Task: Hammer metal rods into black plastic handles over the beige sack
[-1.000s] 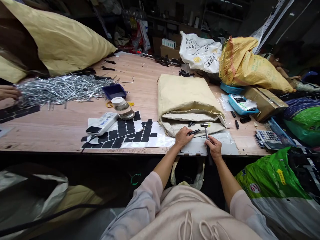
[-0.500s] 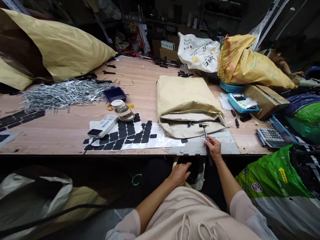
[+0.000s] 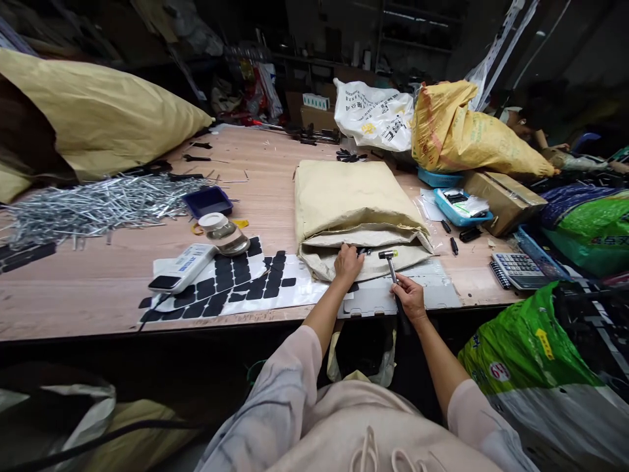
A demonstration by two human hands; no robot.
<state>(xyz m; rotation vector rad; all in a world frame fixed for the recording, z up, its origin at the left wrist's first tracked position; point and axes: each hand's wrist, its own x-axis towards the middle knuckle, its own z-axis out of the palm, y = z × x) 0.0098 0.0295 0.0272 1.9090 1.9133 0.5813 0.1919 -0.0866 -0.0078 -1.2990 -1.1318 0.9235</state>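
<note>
My right hand point(image 3: 410, 298) is closed round the dark handle of a small hammer point(image 3: 388, 254), whose head with a yellowish face is held over the front of a folded tan sack point(image 3: 351, 190). On the pale lower flap at the sack's mouth rests my left hand point(image 3: 348, 263), its fingers bent down and close together. Small black pieces point(image 3: 365, 252) lie right beside those fingertips, left of the hammer head. Whatever the left fingers pinch, if anything, is hidden. A grey sheet point(image 3: 373, 301) lies under the sack's front edge.
Left on the table point(image 3: 98, 288) are metal rods point(image 3: 98, 206), a dark blue tray point(image 3: 208, 202), a jar point(image 3: 224, 235) and a white device point(image 3: 183, 267) over black pads. A calculator point(image 3: 518, 267), blue baskets and a carton point(image 3: 504, 200) sit right. An open bag point(image 3: 334, 357) hangs below.
My left hand has come up from below the table edge onto the sack's flap, beside the black pieces. The hammer stays in my right hand, and the view has shifted slightly.
</note>
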